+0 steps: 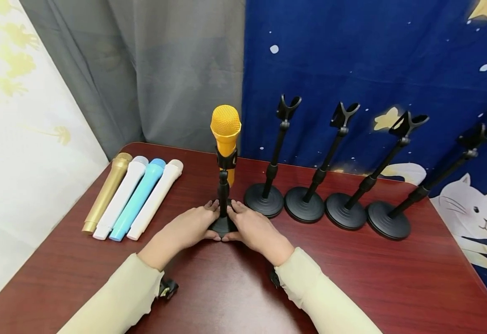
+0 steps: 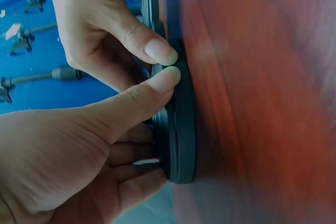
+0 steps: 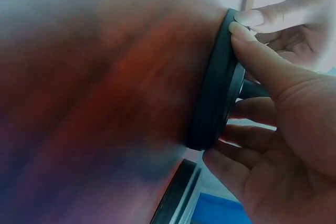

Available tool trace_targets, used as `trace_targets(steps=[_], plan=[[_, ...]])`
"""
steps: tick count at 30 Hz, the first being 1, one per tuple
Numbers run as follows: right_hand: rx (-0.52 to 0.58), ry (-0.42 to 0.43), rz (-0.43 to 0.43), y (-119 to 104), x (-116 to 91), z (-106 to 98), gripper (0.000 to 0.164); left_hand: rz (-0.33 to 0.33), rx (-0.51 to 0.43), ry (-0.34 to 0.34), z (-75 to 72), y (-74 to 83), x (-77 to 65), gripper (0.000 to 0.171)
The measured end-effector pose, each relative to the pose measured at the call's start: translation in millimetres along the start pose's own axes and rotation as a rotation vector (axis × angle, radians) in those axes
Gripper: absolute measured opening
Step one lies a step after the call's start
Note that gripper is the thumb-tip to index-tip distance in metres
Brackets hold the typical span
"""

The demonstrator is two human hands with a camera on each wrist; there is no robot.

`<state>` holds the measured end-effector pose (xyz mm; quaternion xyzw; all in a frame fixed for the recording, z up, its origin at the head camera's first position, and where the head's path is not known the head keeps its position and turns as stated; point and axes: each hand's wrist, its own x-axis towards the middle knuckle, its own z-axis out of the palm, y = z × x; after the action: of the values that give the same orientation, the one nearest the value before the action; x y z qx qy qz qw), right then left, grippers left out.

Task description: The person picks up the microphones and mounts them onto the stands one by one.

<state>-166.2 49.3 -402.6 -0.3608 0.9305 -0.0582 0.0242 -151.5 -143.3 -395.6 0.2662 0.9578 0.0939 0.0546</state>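
Observation:
A yellow microphone (image 1: 225,123) sits upright in the clip of a black microphone stand (image 1: 224,192) near the table's middle. My left hand (image 1: 190,226) grips the left side of that stand's round base, and my right hand (image 1: 257,228) grips its right side. Both thumbs meet at the near edge of the base (image 2: 184,135), seen close up in the left wrist view. The other fingers curve around its sides. Whether the base touches the table or is slightly raised, I cannot tell.
Several black stands with vacant clips line up at right, the nearest stand base (image 1: 264,200) close beside my right hand. Left of my hands lie a gold microphone (image 1: 107,192), a blue microphone (image 1: 138,199) and two white ones. Curtains (image 1: 189,69) hang behind the table (image 1: 227,287).

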Motion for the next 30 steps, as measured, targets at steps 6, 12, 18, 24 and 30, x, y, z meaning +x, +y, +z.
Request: trace_targets(steps=[6, 12, 18, 24, 30], plan=[[0.029, -0.057, 0.054, 4, 18, -3, 0.077, -0.004, -0.072, -0.063, -4.5, -20.5, 14.9, 0.067], [0.023, -0.107, 0.090, 8, 37, -5, 0.078, 0.004, -0.097, -0.086, -8.2, -37.7, 28.2, 0.070], [0.010, -0.185, 0.149, 13, 58, -11, 0.078, -0.054, -0.077, -0.125, -16.2, -45.9, 44.1, 0.069], [0.023, -0.251, 0.178, 22, 73, -12, 0.079, -0.112, -0.033, -0.171, -20.8, -53.2, 62.4, 0.068], [0.063, -0.261, 0.188, 31, 83, -15, 0.078, -0.127, -0.006, -0.186, -25.7, -55.3, 73.3, 0.067]])
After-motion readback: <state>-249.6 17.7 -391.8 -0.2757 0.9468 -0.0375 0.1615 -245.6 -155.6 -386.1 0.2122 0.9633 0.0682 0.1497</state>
